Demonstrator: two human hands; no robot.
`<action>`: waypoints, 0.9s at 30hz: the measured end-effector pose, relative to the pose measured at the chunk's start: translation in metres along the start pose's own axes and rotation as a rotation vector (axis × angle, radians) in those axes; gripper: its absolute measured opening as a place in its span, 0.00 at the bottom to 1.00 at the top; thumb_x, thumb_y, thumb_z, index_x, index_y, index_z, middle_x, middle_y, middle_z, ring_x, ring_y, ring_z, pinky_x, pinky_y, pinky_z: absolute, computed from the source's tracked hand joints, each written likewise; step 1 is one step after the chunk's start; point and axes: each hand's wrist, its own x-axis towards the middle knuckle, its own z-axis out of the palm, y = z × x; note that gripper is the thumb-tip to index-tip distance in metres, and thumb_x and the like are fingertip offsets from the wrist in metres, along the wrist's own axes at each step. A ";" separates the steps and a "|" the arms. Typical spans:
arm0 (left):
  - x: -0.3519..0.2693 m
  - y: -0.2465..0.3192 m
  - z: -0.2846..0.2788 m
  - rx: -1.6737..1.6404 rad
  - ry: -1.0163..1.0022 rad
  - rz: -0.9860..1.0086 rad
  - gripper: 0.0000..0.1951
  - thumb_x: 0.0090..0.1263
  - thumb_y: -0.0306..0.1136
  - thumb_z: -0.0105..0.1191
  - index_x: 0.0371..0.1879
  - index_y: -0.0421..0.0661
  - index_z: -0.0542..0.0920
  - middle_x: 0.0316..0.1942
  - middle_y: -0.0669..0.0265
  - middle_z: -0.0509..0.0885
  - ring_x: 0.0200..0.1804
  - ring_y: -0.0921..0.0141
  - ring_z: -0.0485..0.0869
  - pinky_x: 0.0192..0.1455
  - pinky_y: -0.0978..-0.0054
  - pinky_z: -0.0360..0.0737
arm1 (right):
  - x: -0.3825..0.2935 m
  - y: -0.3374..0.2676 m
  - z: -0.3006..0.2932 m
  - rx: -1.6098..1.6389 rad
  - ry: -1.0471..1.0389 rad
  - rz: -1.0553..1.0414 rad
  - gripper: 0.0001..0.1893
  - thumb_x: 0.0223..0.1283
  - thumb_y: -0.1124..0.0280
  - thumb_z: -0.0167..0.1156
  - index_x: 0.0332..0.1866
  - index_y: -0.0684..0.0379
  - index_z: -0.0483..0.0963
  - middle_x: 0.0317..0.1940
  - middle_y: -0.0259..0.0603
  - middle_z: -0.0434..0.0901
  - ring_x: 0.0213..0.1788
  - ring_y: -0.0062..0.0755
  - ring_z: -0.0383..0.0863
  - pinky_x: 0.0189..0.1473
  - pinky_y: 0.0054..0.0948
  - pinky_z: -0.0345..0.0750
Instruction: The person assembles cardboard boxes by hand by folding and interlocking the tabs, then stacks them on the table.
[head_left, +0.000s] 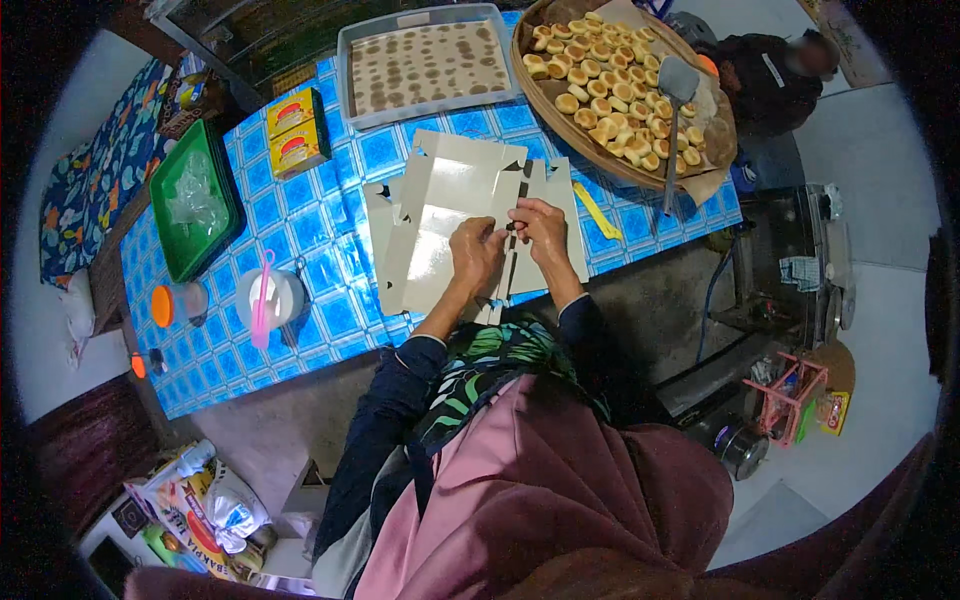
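Note:
An unfolded cardboard box blank (442, 199), pale and glossy on its upper face, lies before me over other flat blanks (559, 255). Its right side has cut slots and small flaps. My left hand (478, 251) holds that right side, with thumb and fingers close together at the edge. Just beside it, my right hand (541, 229) pinches the same edge by a dark slot. The fingers hide the exact part held.
A round woven tray (551, 124) of small browned pastries, with a spatula (679, 79) on it, stands at upper right. Around the blue checked tablecloth (330, 247) are a plastic tray (420, 116), yellow boxes (296, 135), green trays (187, 232) and a white bowl (289, 300). A person (772, 79) is beyond.

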 end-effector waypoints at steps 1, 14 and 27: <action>0.001 -0.003 0.000 -0.029 -0.018 -0.027 0.19 0.55 0.37 0.67 0.41 0.35 0.83 0.33 0.50 0.85 0.35 0.62 0.85 0.39 0.69 0.80 | 0.000 0.000 -0.002 0.010 -0.008 0.013 0.14 0.48 0.81 0.65 0.42 0.73 0.77 0.22 0.37 0.77 0.20 0.21 0.73 0.18 0.17 0.68; -0.006 0.016 -0.003 -0.056 0.080 -0.114 0.09 0.57 0.32 0.54 0.30 0.39 0.83 0.22 0.52 0.82 0.27 0.58 0.83 0.32 0.65 0.77 | 0.009 0.014 -0.025 0.032 -0.134 0.066 0.19 0.49 0.75 0.67 0.47 0.71 0.75 0.25 0.38 0.79 0.22 0.21 0.75 0.21 0.19 0.68; 0.022 0.071 -0.080 -0.646 0.363 -0.342 0.10 0.55 0.21 0.57 0.37 0.30 0.82 0.25 0.58 0.84 0.23 0.68 0.82 0.29 0.77 0.79 | -0.001 0.026 -0.024 -0.128 -0.068 -0.075 0.20 0.62 0.52 0.58 0.46 0.60 0.78 0.26 0.34 0.77 0.29 0.24 0.77 0.33 0.23 0.74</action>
